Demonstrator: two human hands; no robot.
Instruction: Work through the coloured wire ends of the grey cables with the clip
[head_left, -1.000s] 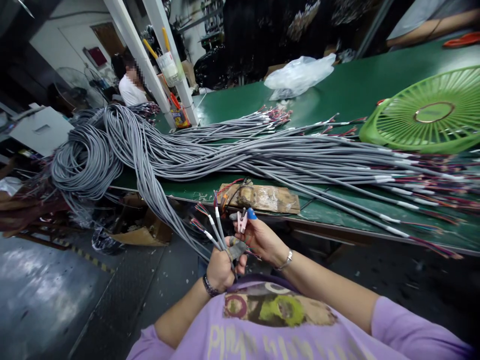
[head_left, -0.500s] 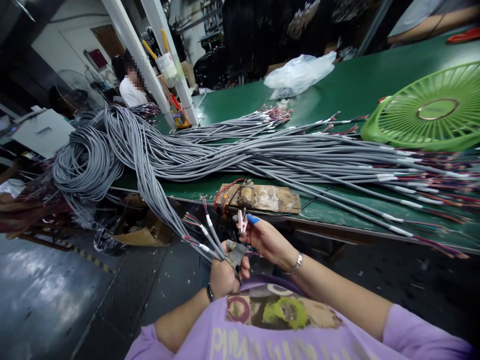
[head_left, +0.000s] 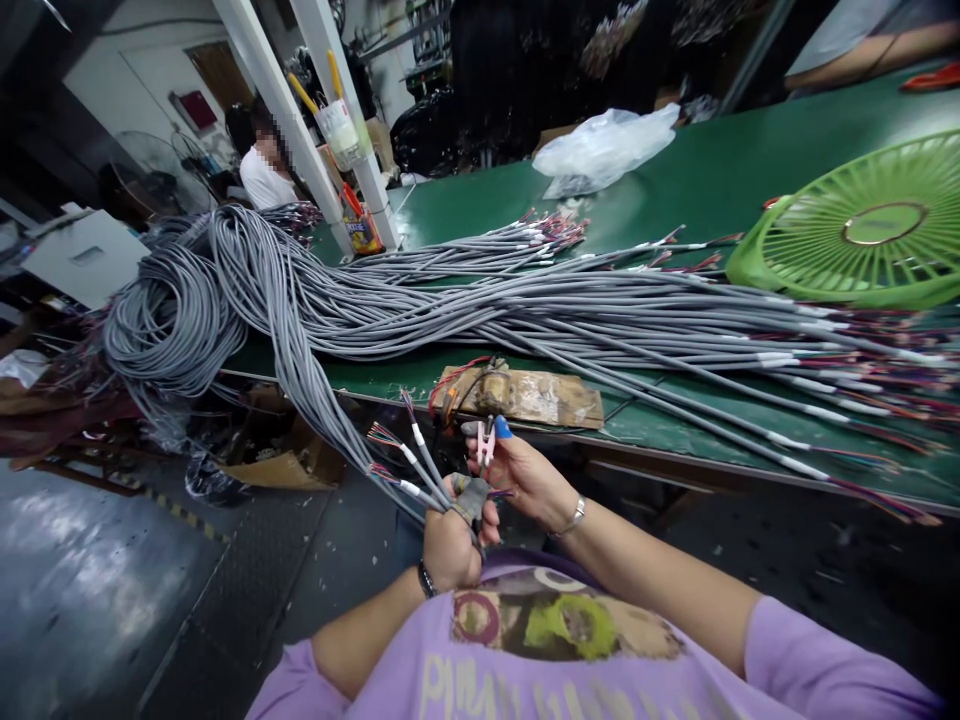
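Note:
My left hand (head_left: 451, 545) is closed round several grey multi-core cables (head_left: 431, 478), with grey worn coverings on its thumb or fingers. The cables' ends fan out to the left, showing white bands and thin coloured wires. My right hand (head_left: 525, 478), a blue covering on one fingertip, pinches a small pink clip-like tool (head_left: 486, 442) just above the left hand. Thin dark wires (head_left: 501, 493) stick out between the two hands. Behind the tool, a wooden block (head_left: 544, 396) with a red lead and tape lies at the bench edge.
Long grey cable bundles (head_left: 420, 320) stretch across the green bench (head_left: 465, 190), with coils at the left. A green fan (head_left: 862, 220) lies at the right, a clear plastic bag (head_left: 607, 150) further back. White posts (head_left: 352, 130) rise from the bench. A person (head_left: 266, 170) sits beyond.
My right hand has shifted slightly left and up with the pink tool, closer to the left hand. My left hand keeps its hold on the cables. The view has moved a little.

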